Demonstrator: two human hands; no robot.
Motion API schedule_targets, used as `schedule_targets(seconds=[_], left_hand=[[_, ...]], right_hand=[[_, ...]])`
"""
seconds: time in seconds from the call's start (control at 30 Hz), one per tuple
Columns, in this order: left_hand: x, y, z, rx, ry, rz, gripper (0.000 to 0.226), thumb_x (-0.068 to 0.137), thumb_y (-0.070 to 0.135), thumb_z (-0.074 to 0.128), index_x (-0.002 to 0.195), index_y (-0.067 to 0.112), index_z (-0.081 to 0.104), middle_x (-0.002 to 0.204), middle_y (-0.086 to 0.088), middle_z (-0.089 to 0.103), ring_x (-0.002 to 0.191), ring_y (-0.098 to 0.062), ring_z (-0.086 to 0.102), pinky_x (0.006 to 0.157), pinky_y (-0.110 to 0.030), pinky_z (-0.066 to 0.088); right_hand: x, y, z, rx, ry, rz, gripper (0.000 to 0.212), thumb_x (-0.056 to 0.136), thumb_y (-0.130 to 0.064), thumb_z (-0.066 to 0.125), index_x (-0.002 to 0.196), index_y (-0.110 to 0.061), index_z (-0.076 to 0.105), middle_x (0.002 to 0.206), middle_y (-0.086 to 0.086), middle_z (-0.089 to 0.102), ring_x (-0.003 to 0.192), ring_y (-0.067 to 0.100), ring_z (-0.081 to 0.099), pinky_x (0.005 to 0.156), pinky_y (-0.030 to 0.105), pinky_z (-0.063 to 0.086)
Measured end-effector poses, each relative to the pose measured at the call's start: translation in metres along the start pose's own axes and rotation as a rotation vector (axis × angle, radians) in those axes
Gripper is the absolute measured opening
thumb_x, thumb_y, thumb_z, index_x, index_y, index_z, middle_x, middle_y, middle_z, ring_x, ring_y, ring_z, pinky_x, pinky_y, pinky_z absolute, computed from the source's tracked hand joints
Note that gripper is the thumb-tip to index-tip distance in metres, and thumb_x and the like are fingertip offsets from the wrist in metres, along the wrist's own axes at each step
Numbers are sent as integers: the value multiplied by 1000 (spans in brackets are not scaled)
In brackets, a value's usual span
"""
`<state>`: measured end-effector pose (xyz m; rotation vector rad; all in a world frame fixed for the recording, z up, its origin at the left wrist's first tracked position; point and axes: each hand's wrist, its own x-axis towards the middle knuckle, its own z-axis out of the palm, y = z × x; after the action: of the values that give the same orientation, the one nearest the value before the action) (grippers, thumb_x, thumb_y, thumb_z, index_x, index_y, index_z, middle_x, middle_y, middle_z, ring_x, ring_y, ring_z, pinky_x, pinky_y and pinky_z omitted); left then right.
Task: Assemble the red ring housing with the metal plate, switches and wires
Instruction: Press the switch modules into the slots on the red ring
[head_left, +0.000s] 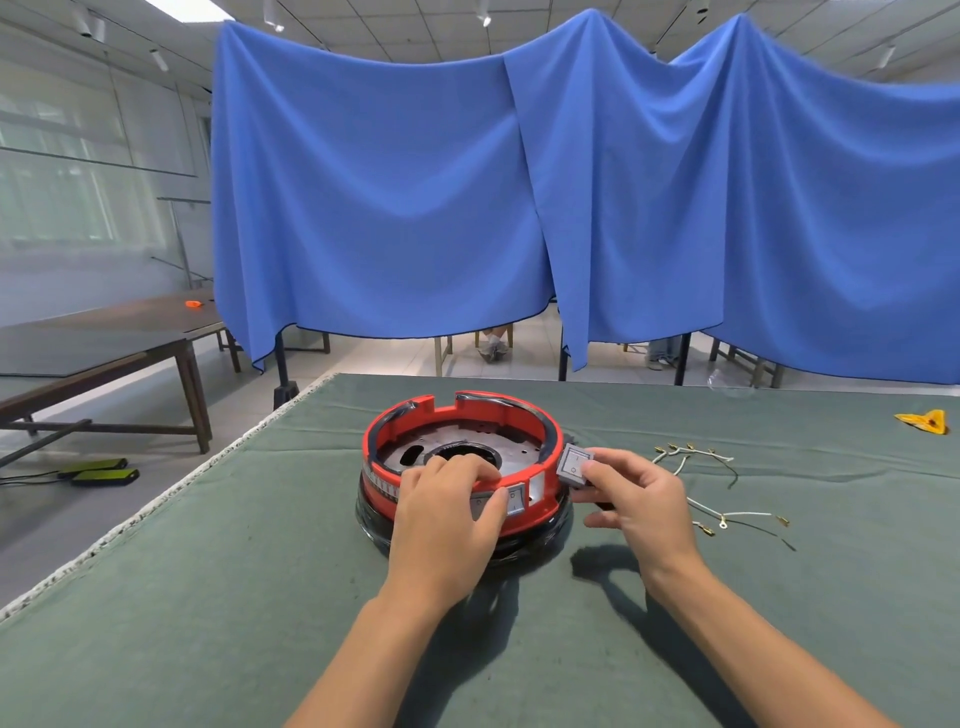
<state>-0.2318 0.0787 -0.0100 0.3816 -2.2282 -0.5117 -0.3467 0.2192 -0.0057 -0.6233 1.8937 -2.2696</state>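
Sitting near the middle of the green cloth tabletop (208, 597) is the red ring housing (524, 415), open side up, w/ the metal plate (511, 449) lying flat inside it & a dark round hole at the plate's centre. Under the ring, a black glossy base shows at the front. Left hand (447, 512) rests over the ring's near wall: fingers curl over the rim to the inside, thumb presses on a grey switch (514, 499) already seated in the front wall; a 2nd seated switch next to it is mostly hidden by the thumb. Just right of those, 1 open rectangular slot (536, 486) shows pale in the wall. Right hand (636, 499) is closed in a pinch on a loose grey switch (574, 462), held just beside the ring's right front edge, face tilted up toward the camera. Whether it touches the ring, can't tell. To the right of that hand, white wires (696, 457) w/ brass terminals lie loose on the cloth, more white wires w/ terminals (737, 517) nearer the front. Far right edge: a yellow-orange scrap (922, 420). Blue curtain (415, 182) hangs behind the tabletop; wooden bench (104, 343) at left.
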Motion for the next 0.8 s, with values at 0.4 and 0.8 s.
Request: schedule_targets(seconds=[0.4, 0.8], left_hand=[[-3, 21, -9, -101, 24, 284, 26, 74, 24, 72, 98, 14, 67, 95, 4, 68, 91, -20, 61, 80, -40, 48], [-2, 24, -11, -129, -37, 312, 36, 75, 1, 70, 109, 10, 63, 105, 1, 66, 100, -13, 59, 87, -22, 44]], right_hand=[[-25, -8, 26, 61, -209, 84, 5, 85, -7, 64, 80, -8, 61, 55, -1, 64, 52, 10, 63, 46, 23, 51], [-29, -10, 8, -820, -274, -573, 55, 75, -21, 68, 118, -50, 52, 87, -30, 62, 74, -6, 63, 66, 17, 50]])
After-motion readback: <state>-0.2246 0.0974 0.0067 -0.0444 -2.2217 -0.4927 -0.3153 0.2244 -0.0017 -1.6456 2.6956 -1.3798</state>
